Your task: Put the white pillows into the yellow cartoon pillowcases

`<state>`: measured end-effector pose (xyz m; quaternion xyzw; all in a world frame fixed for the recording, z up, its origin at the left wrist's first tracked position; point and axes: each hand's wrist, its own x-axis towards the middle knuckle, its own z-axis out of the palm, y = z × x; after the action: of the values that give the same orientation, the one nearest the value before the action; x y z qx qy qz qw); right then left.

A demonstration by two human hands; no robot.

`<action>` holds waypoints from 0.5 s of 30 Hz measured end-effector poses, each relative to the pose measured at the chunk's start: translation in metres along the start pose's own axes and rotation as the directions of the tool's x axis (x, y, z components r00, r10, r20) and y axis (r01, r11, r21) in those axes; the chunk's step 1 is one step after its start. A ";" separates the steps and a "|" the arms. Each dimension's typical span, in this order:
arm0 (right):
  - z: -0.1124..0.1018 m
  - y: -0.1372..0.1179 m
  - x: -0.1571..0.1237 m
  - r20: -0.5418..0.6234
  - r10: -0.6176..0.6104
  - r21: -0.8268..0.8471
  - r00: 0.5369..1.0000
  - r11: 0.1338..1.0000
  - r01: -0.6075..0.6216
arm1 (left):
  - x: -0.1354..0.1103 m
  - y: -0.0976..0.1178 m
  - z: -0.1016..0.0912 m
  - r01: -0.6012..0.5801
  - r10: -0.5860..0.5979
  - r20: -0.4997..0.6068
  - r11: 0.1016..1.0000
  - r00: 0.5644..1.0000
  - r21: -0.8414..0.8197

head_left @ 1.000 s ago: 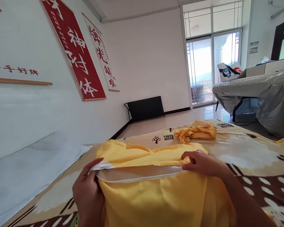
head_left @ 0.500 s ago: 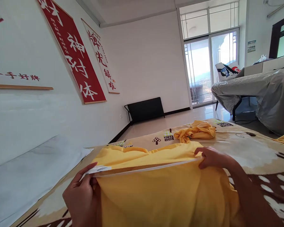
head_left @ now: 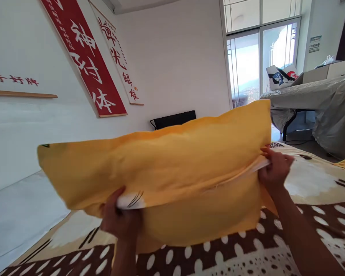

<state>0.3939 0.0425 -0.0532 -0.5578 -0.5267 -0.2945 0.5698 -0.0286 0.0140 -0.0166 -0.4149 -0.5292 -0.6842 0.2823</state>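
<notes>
A yellow pillowcase (head_left: 184,165) is stretched between my two hands, lifted above the patterned blanket. A white strip runs along its fold, and its upper part stands up while the lower part hangs down. My left hand (head_left: 119,216) grips the fold at the left, beside a white patch with thin dark lines. At the right end of the strip, my right hand (head_left: 276,166) pinches the cloth. Some of the fingers on both hands are hidden by the fabric.
Beneath the cloth lies a brown-and-cream blanket (head_left: 313,184) with white spots. White sheeting (head_left: 14,214) is at the left by the wall. A plastic-covered table (head_left: 333,92) with boxes stands at the back right. A black folded panel (head_left: 175,119) leans against the far wall.
Both hands have raised the pillowcase off the blanket and flipped its far part upward. It now hides the bundled yellow cloth behind it. My right hand has moved up and to the right.
</notes>
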 end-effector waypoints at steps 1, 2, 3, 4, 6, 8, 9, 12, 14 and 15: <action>0.011 0.001 -0.001 0.090 0.007 0.005 0.996 1.000 -0.008 | -0.005 -0.003 0.006 0.003 -0.005 0.098 1.000 0.995 0.021; 0.022 0.001 -0.003 0.203 0.028 0.009 0.979 0.999 -0.031 | -0.010 -0.007 0.011 0.025 -0.030 0.202 0.999 0.979 0.029; 0.030 0.001 -0.006 0.318 0.056 0.007 0.946 0.998 -0.062 | -0.014 -0.010 0.016 0.064 -0.069 0.291 0.998 0.954 0.027; 0.037 0.001 -0.009 0.414 0.085 -0.002 0.906 0.996 -0.092 | -0.017 -0.013 0.019 0.110 -0.113 0.352 0.994 0.929 0.028; 0.045 0.002 -0.014 0.510 0.125 -0.020 0.851 0.991 -0.133 | -0.019 -0.019 0.025 0.174 -0.174 0.424 0.984 0.889 0.038; 0.047 0.004 -0.015 0.546 0.136 -0.029 0.827 0.989 -0.144 | -0.016 -0.022 0.027 0.205 -0.210 0.482 0.977 0.850 0.065; 0.046 0.005 -0.013 0.569 0.141 -0.034 0.810 0.988 -0.148 | -0.012 -0.024 0.027 0.216 -0.226 0.514 0.973 0.828 0.080; 0.035 0.007 -0.005 0.671 0.115 -0.020 0.732 0.990 -0.137 | 0.003 -0.025 0.019 0.189 -0.244 0.599 0.970 0.763 0.155; 0.022 0.001 0.000 0.786 0.034 0.040 0.618 0.994 -0.105 | 0.015 -0.023 0.009 0.079 -0.181 0.632 0.979 0.754 0.186; 0.014 -0.004 0.002 0.850 -0.013 0.073 0.526 0.993 -0.093 | 0.020 -0.021 0.004 -0.005 -0.113 0.645 0.984 0.756 0.178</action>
<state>0.3869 0.0550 -0.0526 -0.6103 -0.7396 0.0564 0.2781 -0.0551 0.0246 -0.0096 -0.5861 -0.6620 -0.4575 0.0944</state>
